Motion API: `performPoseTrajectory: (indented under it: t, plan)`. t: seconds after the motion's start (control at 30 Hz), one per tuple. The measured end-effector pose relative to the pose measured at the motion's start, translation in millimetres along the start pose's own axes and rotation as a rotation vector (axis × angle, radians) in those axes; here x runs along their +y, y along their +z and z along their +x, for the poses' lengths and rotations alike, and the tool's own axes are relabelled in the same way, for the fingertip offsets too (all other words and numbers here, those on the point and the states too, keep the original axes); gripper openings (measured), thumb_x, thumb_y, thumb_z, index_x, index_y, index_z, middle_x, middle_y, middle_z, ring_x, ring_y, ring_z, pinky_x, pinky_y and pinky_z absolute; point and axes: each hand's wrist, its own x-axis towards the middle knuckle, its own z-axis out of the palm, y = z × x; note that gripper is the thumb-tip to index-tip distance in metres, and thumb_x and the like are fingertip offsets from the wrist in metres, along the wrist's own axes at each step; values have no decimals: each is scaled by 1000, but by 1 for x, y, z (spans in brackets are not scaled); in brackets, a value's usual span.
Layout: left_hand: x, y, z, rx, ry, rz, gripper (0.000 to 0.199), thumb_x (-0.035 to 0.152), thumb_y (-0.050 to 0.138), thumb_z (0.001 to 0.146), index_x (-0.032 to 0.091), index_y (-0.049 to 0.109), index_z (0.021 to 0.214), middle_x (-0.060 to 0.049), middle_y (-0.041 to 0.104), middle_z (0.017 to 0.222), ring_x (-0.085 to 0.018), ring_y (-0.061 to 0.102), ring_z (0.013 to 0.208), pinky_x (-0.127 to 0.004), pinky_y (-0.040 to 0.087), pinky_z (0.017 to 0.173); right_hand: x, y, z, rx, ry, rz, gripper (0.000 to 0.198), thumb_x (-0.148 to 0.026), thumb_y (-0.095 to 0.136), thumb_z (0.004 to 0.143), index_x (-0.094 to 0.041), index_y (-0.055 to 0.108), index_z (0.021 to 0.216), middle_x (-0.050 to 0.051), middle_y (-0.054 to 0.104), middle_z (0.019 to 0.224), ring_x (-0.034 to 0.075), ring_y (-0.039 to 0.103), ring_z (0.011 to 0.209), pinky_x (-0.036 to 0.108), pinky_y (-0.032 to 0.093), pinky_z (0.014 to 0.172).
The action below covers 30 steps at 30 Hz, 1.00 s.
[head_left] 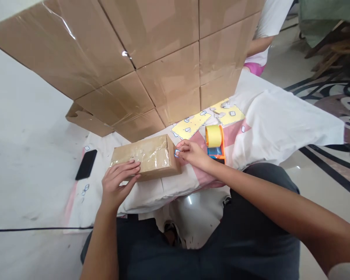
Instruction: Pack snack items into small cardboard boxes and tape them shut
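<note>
A small cardboard box [147,155] with clear tape on its top lies on the cloth in front of me. My left hand [119,179] rests on its near left part, fingers stretched flat over the top and thumb at the front edge. At the box's right end, my right hand [192,155] has its thumb and fingers pinched together. A small blue-and-white patch shows at those fingertips; I cannot tell whether it is held or printed on the cloth. Just right of that hand sits an orange and blue tape dispenser [224,146] carrying a yellowish tape roll [213,136].
Stacked taped cardboard boxes [169,81] rise like a wall behind the small box. A black phone [86,164] lies at the left on the printed white cloth [265,116]. A dark cable [41,230] runs along the left. Another person's arm [260,46] shows beyond the stack.
</note>
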Motion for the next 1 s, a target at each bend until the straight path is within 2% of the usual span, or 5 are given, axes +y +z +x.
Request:
performPoseTrajectory:
  t: [0.23, 0.4, 0.6, 0.77, 1.0]
  plan:
    - [-6, 2, 3, 6, 13, 8, 21, 14, 76, 83, 25, 73, 101, -5, 79, 106, -25, 73, 108, -42, 55, 91, 7, -9, 13, -128, 75, 72, 38, -29, 81, 62, -21, 55, 88, -6, 63, 64, 10, 54, 56, 23, 34, 52]
    - [-9, 3, 1, 12, 27, 16, 26, 11, 77, 80, 25, 71, 101, -5, 79, 104, -26, 73, 107, -44, 56, 90, 8, -4, 13, -169, 50, 103, 34, -27, 80, 66, -22, 53, 86, -5, 65, 65, 13, 61, 65, 22, 41, 54]
    - [-10, 4, -1, 16, 28, 24, 25, 14, 77, 81, 26, 71, 102, -3, 79, 105, -26, 73, 107, -44, 56, 89, 9, -5, 15, -198, 135, 87, 42, -36, 85, 64, -23, 50, 83, -5, 66, 62, 11, 54, 55, 19, 36, 45]
    - [-10, 4, -1, 13, 20, 24, 26, 14, 78, 81, 27, 72, 104, -3, 79, 106, -26, 73, 107, -44, 56, 90, 7, -7, 14, -212, 145, 34, 42, -45, 87, 63, -20, 54, 68, -1, 66, 63, 11, 55, 56, 21, 37, 47]
    - [-7, 4, -2, 9, -9, 39, 19, 18, 76, 84, 27, 72, 100, -2, 79, 104, -25, 73, 108, -44, 57, 92, 6, -6, 13, -159, 104, -3, 39, -50, 85, 63, -17, 63, 67, -4, 57, 59, 8, 44, 51, 24, 31, 49]
